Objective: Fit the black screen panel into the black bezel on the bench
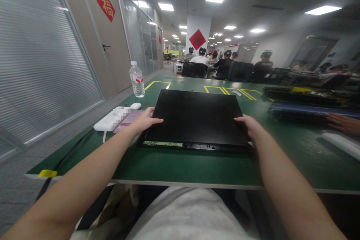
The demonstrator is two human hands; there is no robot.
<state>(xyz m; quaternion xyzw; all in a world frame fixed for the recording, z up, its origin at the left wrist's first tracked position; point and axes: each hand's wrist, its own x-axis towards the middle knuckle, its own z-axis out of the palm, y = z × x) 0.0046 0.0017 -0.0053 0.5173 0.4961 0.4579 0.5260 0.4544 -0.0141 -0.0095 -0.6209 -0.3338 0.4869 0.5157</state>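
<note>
In the head view, a flat black panel (197,118) is held in front of the person, over the green surface (180,170), with a strip of circuit board (163,144) left exposed along its near edge. Whether it is fully supported from below or slightly raised cannot be told.

The left side is gripped by the left hand (144,120), its thumb laid over the face and its other fingers mostly hidden at the edge. The opposite side is pinched in the same way by the right hand (251,124), the lower fingers there also being hidden.

To the left, a white device (112,118), a pinkish packet (128,121), a small white rounded object (135,105) and a clear bottle (137,78) are seen. At the right edge, another person's hand (344,123) is blurred, near dark stacked parts (298,97).

The panel is judged to be stiff, thin and fairly light for its breadth, its smooth face being somewhat slippery and probably fragile under pressure. It is best held by both side edges, with the thumbs kept near the rim and the exposed circuitry left untouched.
</note>
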